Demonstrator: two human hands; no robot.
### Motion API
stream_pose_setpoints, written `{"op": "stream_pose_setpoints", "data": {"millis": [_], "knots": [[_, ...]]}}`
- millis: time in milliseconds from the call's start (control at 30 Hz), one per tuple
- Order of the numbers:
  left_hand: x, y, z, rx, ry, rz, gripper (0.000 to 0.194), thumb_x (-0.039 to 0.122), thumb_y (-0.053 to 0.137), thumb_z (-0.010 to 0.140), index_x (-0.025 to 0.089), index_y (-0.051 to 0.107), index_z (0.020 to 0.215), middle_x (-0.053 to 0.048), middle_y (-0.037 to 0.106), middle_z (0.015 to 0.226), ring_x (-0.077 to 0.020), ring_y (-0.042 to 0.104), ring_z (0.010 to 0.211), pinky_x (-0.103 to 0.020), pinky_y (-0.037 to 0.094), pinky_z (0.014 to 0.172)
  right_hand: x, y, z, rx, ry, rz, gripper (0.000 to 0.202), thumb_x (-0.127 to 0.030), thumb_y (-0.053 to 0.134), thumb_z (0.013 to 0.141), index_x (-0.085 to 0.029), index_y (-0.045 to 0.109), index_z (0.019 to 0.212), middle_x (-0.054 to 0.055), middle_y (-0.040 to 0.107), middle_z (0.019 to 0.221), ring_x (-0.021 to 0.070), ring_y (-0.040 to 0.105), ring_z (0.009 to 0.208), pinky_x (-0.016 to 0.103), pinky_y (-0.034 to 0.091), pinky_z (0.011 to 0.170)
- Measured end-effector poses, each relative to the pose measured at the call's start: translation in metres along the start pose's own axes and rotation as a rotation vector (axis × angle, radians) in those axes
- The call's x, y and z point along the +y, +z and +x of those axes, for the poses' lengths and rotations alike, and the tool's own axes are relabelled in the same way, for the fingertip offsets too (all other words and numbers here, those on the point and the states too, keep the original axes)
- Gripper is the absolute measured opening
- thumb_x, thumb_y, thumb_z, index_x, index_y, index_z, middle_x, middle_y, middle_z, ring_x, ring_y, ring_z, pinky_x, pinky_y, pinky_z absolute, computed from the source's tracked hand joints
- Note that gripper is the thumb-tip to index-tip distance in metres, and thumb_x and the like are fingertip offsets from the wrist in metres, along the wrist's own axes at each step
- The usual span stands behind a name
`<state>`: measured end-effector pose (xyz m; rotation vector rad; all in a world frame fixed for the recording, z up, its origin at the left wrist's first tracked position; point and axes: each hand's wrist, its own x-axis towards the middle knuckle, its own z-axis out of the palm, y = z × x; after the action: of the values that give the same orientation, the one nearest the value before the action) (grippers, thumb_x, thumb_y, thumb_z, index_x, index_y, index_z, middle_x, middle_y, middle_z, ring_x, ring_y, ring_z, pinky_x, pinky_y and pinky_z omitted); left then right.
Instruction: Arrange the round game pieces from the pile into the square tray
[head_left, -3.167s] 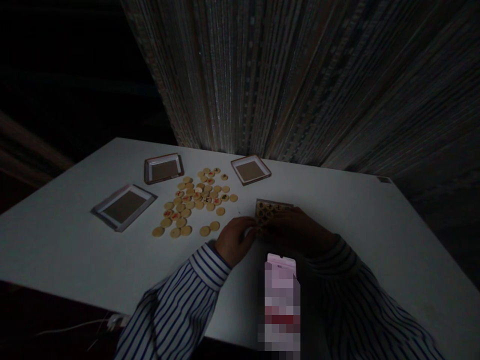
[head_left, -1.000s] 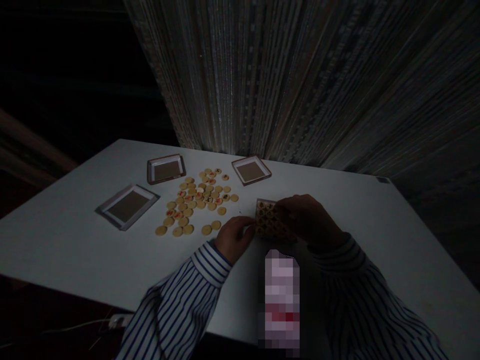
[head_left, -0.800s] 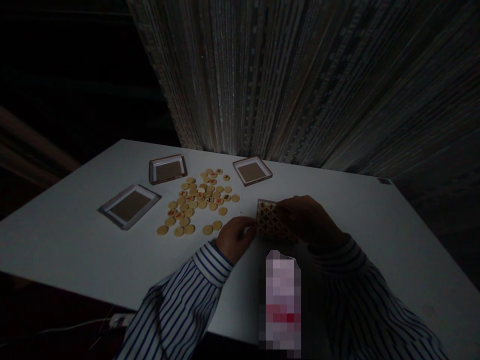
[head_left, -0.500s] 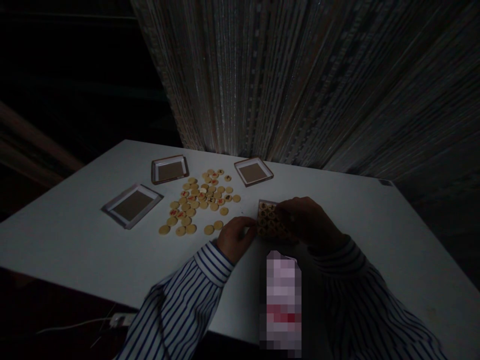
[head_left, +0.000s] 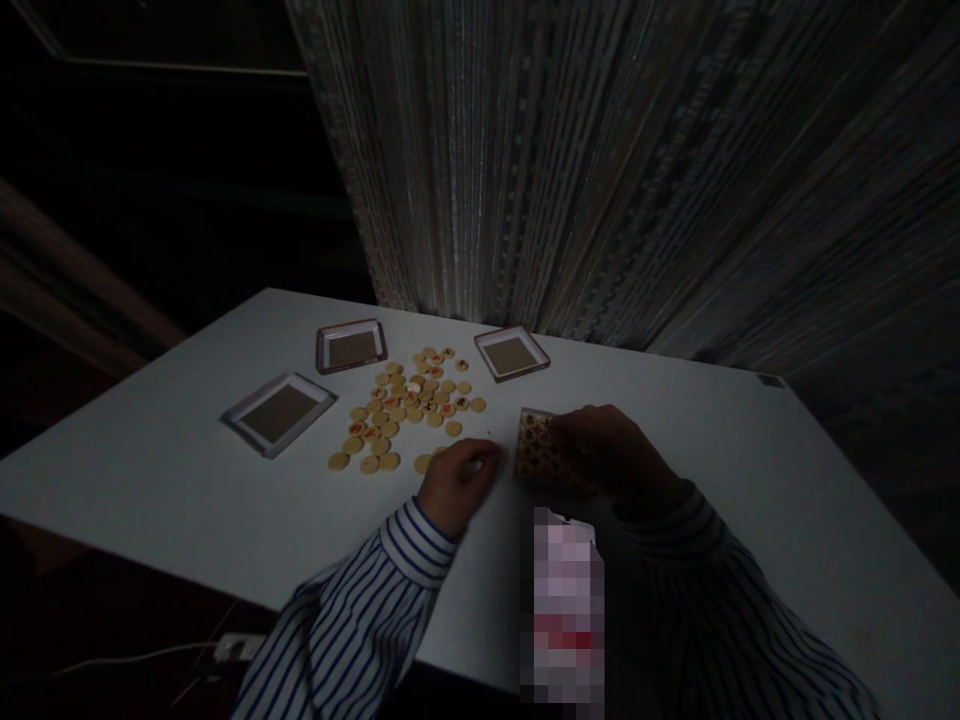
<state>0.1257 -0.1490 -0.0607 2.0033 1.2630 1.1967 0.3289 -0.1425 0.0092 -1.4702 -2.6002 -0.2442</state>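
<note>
A small box [head_left: 523,448] holds rows of round wooden Chinese chess pieces [head_left: 536,435] with dark characters. My right hand [head_left: 619,455] reaches over its right side, fingers bent down and pressed together at the pieces; what they grip, if anything, is hidden in shadow. Just left of the box, apart from it, my left hand [head_left: 457,485] is curled with thumb and forefinger pinched together. Too little shows to tell what is in that pinch. Loose Chinese chess pieces [head_left: 415,413] lie scattered to the left, some showing red or black characters, many blank side up.
Three shallow trays [head_left: 280,412], [head_left: 351,347], [head_left: 513,353] with brown bottoms lie around the loose pieces on the white table [head_left: 750,480]. String curtains [head_left: 480,150] hang behind. A power strip [head_left: 238,648] with a white cable is below the left edge.
My left hand has drawn back leftward from the box's side, now covering part of the nearest loose pieces. My right hand stays over the box. The view has shifted slightly.
</note>
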Motion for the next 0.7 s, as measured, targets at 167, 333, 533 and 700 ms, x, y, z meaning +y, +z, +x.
{"op": "stream_pose_setpoints", "data": {"millis": [167, 333, 533, 700], "knots": [[0.002, -0.019, -0.005, 0.040, -0.025, 0.013, 0.014, 0.024, 0.053, 0.078, 0.017, 0.064, 0.082, -0.004, 0.069, 0.077, -0.0139, 0.063, 0.068, -0.027, 0.052, 0.068, -0.003, 0.000, 0.000, 0.026, -0.019, 0.015, 0.026, -0.022, 0.037, 0.083, -0.015, 0.059, 0.071, 0.006, 0.061, 0.065, 0.0133, 0.047, 0.056, 0.028, 0.022, 0.056], [-0.010, -0.040, -0.009, 0.108, -0.047, 0.061, 0.016, 0.027, 0.053, 0.077, 0.017, 0.064, 0.084, -0.004, 0.068, 0.078, -0.0138, 0.062, 0.068, -0.026, 0.052, 0.067, -0.008, -0.003, 0.002, 0.025, -0.022, 0.031, 0.027, -0.024, 0.037, 0.084, -0.015, 0.060, 0.072, 0.006, 0.061, 0.066, 0.0135, 0.047, 0.058, 0.028, 0.023, 0.057], [-0.030, -0.066, -0.012, 0.095, 0.012, 0.280, 0.019, 0.028, 0.053, 0.078, 0.016, 0.062, 0.089, -0.006, 0.067, 0.082, -0.0168, 0.062, 0.076, -0.031, 0.051, 0.071, -0.017, -0.003, 0.008, -0.024, -0.040, 0.011, 0.022, -0.024, 0.041, 0.083, -0.016, 0.059, 0.073, 0.005, 0.061, 0.067, 0.0137, 0.048, 0.060, 0.028, 0.022, 0.057], [-0.037, -0.076, -0.013, -0.054, 0.100, 0.474, 0.024, 0.028, 0.053, 0.077, 0.018, 0.062, 0.097, -0.008, 0.067, 0.091, -0.0225, 0.060, 0.087, -0.040, 0.047, 0.079, -0.023, -0.003, 0.016, -0.029, -0.114, 0.011, 0.022, -0.023, 0.040, 0.084, -0.017, 0.059, 0.074, 0.004, 0.061, 0.069, 0.0139, 0.049, 0.061, 0.028, 0.022, 0.057]]}}
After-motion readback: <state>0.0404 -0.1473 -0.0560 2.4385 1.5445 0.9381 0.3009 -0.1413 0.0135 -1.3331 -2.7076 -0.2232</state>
